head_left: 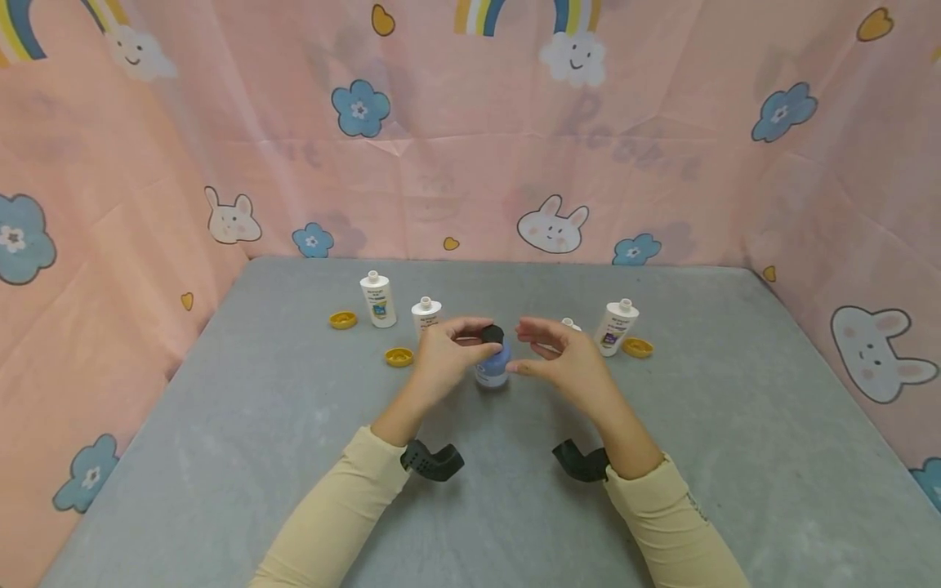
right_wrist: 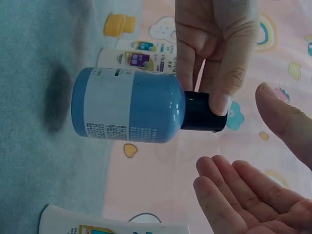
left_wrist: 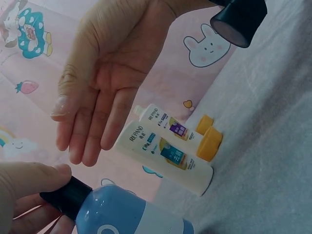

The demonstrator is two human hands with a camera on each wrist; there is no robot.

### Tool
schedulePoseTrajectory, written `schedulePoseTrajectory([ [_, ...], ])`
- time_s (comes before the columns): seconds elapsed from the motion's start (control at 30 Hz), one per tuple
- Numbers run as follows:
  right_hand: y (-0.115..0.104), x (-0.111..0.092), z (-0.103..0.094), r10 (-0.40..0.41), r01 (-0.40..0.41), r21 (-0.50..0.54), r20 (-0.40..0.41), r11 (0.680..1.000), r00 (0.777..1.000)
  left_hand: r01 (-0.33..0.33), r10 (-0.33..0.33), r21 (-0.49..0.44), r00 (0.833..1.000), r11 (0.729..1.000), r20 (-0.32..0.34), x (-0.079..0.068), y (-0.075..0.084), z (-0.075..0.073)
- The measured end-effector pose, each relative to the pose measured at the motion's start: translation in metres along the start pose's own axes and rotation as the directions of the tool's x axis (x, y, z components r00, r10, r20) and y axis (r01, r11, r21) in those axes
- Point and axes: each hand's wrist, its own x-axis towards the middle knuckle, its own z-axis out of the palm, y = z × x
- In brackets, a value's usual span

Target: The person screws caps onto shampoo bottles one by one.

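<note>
My left hand [head_left: 444, 359] pinches the black cap [right_wrist: 197, 112] of a blue bottle [right_wrist: 146, 105] between thumb and fingers. The bottle hangs upright; its shadow in the right wrist view lies apart from its base, so it appears just above the table. A white label with small print wraps its lower part. My right hand [head_left: 577, 367] is beside the bottle on the right, its palm turned toward it and the fingers extended. In the right wrist view a gap separates the right fingers [right_wrist: 229, 190] from the bottle.
Several white uncapped bottles stand behind the hands, among them one at the back left [head_left: 379, 302] and one at the right [head_left: 616, 328]. Yellow caps lie on the grey table at the left [head_left: 342, 320], nearer the middle [head_left: 399, 357] and at the right [head_left: 637, 348]. A pink patterned cloth surrounds the table.
</note>
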Motion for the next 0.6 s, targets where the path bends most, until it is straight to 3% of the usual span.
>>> schedulePoseTrajectory([
  [0.27, 0.0, 0.001, -0.001, 0.016, -0.016, 0.019, 0.003, 1.0, 1.0, -0.018, 0.018, 0.061, 1.0, 0.998, 0.0, 0.003, -0.006, 0.004],
  [0.6, 0.0, 0.0, -0.002, 0.004, -0.004, 0.033, 0.011, 0.999, 1.0, 0.007, -0.007, 0.085, 1.0, 0.996, 0.0, 0.004, -0.012, 0.009],
])
